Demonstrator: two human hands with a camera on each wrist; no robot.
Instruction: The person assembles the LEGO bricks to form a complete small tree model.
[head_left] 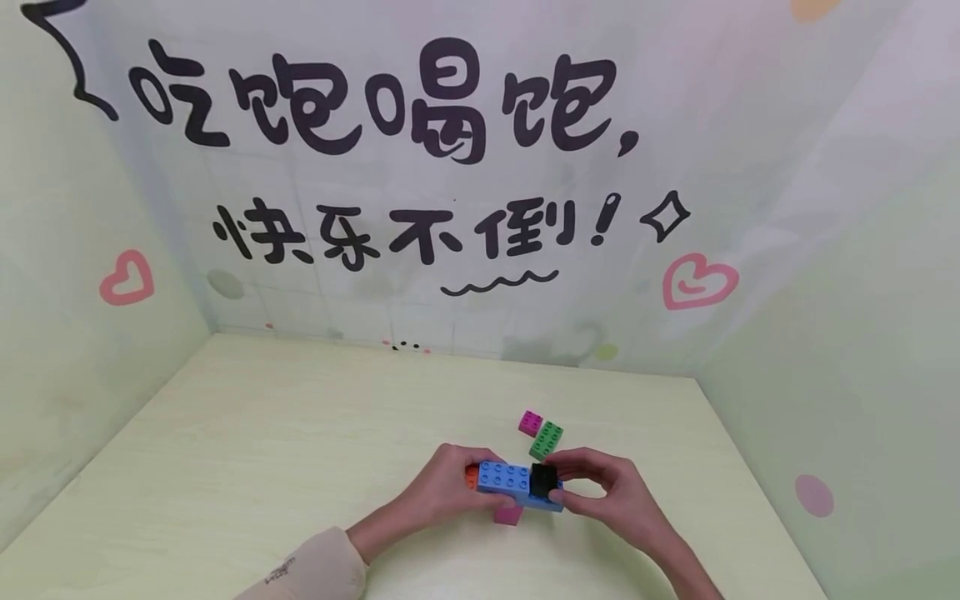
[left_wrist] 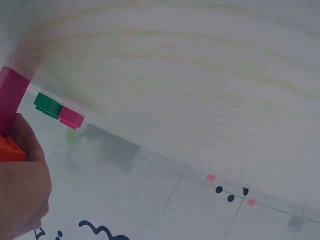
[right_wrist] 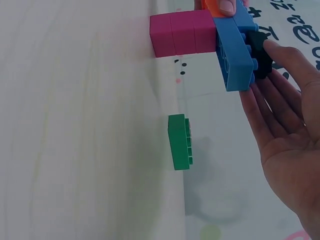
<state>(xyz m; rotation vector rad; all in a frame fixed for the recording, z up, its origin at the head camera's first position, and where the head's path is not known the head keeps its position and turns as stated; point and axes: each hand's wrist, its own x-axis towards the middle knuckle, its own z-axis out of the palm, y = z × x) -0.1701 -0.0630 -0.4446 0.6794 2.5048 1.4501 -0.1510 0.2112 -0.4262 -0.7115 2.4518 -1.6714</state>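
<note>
My left hand point(head_left: 442, 487) grips a built-up piece of toy building bricks above the table. It has blue bricks point(head_left: 502, 475) on top, an orange brick point(left_wrist: 11, 151) at the left end and a column of pink bricks point(right_wrist: 182, 34) pointing down. With thumb and fingers, my right hand point(head_left: 626, 500) pinches a black brick point(head_left: 543, 481) at the right end of the blue bricks. That black brick sits against the studs of the lower blue brick, beside the raised blue one; whether it is fully pressed on I cannot tell.
Behind the hands, a green brick point(head_left: 547, 440) and a small pink brick point(head_left: 530, 422) lie close together on the pale table point(head_left: 315, 417). A back wall point(head_left: 420, 317) with black lettering and side walls enclose the table.
</note>
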